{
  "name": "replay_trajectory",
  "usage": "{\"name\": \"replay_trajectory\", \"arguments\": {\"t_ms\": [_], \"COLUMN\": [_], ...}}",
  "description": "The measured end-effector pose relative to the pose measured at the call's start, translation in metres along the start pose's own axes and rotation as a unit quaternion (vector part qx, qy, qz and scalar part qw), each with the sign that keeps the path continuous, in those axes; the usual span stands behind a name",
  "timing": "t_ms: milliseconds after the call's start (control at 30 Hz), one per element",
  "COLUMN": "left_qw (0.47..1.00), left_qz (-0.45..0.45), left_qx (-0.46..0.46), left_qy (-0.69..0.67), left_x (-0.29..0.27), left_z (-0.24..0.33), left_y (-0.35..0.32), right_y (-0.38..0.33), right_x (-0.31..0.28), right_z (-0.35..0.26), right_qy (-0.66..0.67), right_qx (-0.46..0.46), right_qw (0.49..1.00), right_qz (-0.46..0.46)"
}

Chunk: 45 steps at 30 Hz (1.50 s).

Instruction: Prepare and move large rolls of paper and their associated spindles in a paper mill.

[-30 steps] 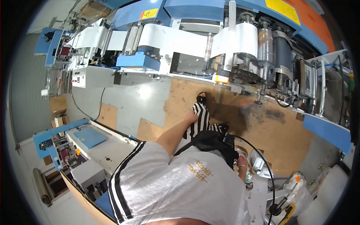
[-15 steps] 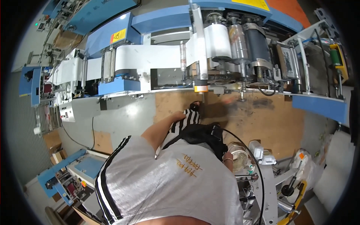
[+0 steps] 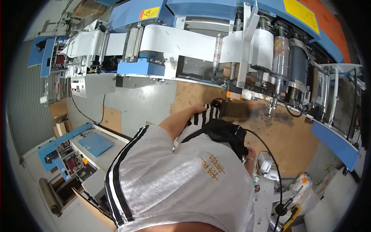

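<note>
My left hand (image 3: pixel 199 108) rests by the striped trouser leg (image 3: pixel 210 114), below the front edge of the machine; its fingers are too indistinct to read. On the other side of the black bag (image 3: pixel 226 133) at my waist, my right hand (image 3: pixel 251 152) hangs low, with a band at the wrist. Its fingers are small and partly hidden, and nothing can be made out in it. Close to it stand pale plastic jugs (image 3: pixel 266 165). Across the machine in front of me runs a white paper web (image 3: pixel 177 41), passing to a white roller (image 3: pixel 261 50).
A blue housing (image 3: pixel 141 68) and an orange-ended bar (image 3: pixel 234 95) sit along the machine's near edge. Brown board (image 3: pixel 286 131) covers part of the floor. A black cable (image 3: pixel 266 149) curves down at my right. Behind left stands another blue machine (image 3: pixel 96 145).
The view has swung, so the machine sits higher and tilts down toward the right. My right hand has moved forward a little; the white bucket beside it is now mostly hidden.
</note>
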<state>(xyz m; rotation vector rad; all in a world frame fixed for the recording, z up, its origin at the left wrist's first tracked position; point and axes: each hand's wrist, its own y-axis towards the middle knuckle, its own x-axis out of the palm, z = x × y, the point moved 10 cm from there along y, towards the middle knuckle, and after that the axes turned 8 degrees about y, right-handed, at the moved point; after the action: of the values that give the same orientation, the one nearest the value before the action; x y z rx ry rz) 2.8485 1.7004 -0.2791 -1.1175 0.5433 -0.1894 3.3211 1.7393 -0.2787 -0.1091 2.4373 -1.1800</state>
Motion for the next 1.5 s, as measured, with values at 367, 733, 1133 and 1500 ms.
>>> {"name": "replay_trajectory", "arguments": {"t_ms": [367,733,1133,1500], "left_qw": [0.998,0.975,0.949,0.709], "left_qz": [0.055,0.214,0.064,-0.055], "left_qx": [-0.007,0.028,0.207,0.3], "left_qy": [0.043,0.049,0.227,0.636], "left_x": [0.024,0.111,0.278,0.403], "left_z": [0.028,0.119,0.351,0.485], "left_y": [-0.009,-0.063,-0.025,0.055], "right_y": [0.06,-0.03,-0.055,-0.02], "right_x": [-0.022,-0.109,-0.235,-0.317], "right_z": [0.053,0.159,0.189,0.181], "right_qy": [0.102,0.249,0.282,0.561], "right_qx": [-0.067,0.233,0.135,0.165], "right_qw": [0.989,0.939,0.95,0.81], "right_qz": [-0.083,-0.054,0.012,0.045]}}
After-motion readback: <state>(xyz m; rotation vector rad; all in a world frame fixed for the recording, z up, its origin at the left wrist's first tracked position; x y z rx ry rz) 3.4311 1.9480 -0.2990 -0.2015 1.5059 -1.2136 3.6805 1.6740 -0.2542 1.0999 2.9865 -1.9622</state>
